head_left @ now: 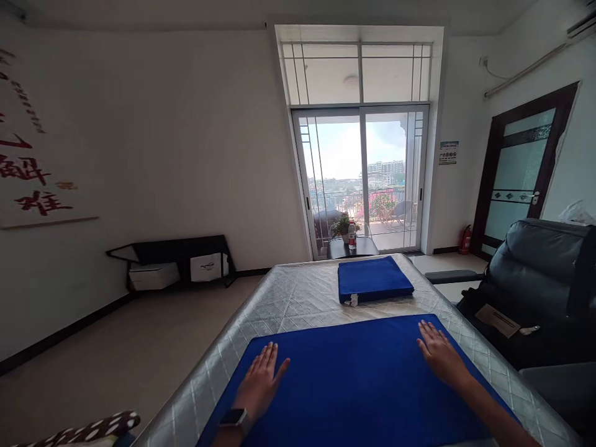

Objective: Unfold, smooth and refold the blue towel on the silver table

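Observation:
A flat blue cloth panel is spread over the near part of a quilted mattress. My left hand lies flat near the panel's far left corner, fingers together and thumb apart, with a watch on the wrist. Toward the far right corner, my right hand rests palm down on the same panel, fingers stretched out. Beyond both hands sits a folded blue cloth piece with a small white tag at its front edge. The panel's near edge is mostly out of view.
On the right stands a black armchair beside the mattress, with a brown packet on it. A small dark table with a bottle is past the far end. A low black rack stands along the left wall.

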A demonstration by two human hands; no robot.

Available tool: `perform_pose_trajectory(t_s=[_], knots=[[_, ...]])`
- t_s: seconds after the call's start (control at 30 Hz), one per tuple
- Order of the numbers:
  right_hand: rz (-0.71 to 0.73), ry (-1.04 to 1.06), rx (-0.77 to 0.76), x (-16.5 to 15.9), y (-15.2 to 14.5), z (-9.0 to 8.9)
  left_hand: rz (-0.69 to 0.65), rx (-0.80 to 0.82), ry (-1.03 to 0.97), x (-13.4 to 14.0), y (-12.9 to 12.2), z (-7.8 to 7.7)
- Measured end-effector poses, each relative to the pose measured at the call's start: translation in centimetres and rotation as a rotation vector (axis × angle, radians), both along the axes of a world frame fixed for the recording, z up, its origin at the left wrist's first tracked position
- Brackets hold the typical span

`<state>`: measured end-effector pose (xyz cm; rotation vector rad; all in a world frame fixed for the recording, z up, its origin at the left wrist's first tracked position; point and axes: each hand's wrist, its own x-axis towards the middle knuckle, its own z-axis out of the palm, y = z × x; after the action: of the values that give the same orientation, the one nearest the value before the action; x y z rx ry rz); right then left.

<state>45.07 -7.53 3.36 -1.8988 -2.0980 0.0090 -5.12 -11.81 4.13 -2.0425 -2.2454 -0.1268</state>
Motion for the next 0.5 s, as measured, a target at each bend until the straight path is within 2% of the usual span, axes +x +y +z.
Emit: perform_pose_trajectory(t_s=[0.07,0.13,0.23,0.33,0.43,0.5], knots=[[0.136,0.057,-0.031,-5.1,0.4,1.7,-0.168,0.003,-0.064,4.8,2.0,1.0],[0.265,0.109,-0.067,-10.4,1.1,2.7,-0.336,0.05,-0.139,9.6,4.0,1.4],[0.356,0.111,-0.094,-16.3,2.8,2.5,-0.469,0.101,-0.228,14.7,6.7,0.6],[0.388,0.081,-0.103,-18.8,4.3,0.9,-0.478,0.086,-0.249,16.6,8.3,-1.0],[0.391,0.053,-0.1,-18.8,5.0,-0.5,-0.461,0.032,-0.231,16.5,8.8,-2.1],[0.395,0.04,-0.095,-18.6,5.0,-0.8,-0.451,0.006,-0.214,16.3,8.8,-2.2]])
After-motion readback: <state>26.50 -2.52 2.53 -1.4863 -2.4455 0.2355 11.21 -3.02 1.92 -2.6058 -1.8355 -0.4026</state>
